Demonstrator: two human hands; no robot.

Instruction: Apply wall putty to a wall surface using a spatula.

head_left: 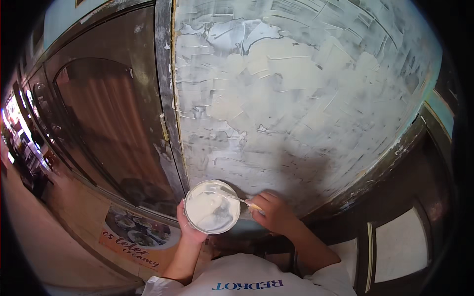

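Note:
My left hand point(189, 232) is wrapped round the side and underside of a round, pale tub point(215, 231), holding it up close to the wall. White putty point(201, 205) lies inside, heaped to the left and smeared thinner on the right. The fingers of my right hand point(272, 214) are closed on the yellowish handle of a putty knife point(241, 200). Its thin metal end reaches over the tub's right rim into the putty; how far the blade sinks in I cannot tell. Behind both hands stands a wall point(296, 93) coated with uneven, overlapping strokes of white putty.
Left of the wall is a dark wooden door frame point(168, 74) with a brown panelled door point(98, 108). A printed banner with food pictures point(133, 234) lies low at the left. Dark wooden furniture with a pale panel point(402, 244) stands at the lower right.

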